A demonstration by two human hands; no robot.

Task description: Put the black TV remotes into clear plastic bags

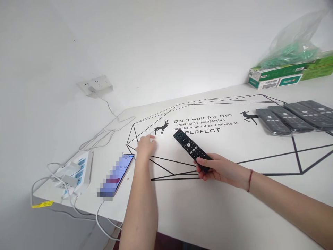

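A black remote control [191, 147] is in my right hand [209, 166], gripped near its lower end with the thumb on top. Its button side faces up, and it tilts toward the upper left above the white table [223, 205]. My left hand [145, 145] rests at the table surface beside the printed deer [161, 127], left of the remote. Its visible fingers stretch forward with nothing seen in them; the others are partly hidden behind the hand. A lit phone [121, 175] lies just left of my left forearm.
Several wrapped remotes [273, 121] lie in a row on the right. Green and white boxes [277, 74] with a plastic bag [293, 45] on top stand against the wall. A power strip [80, 177] with white cables sits at the left edge, below a wall socket [95, 85].
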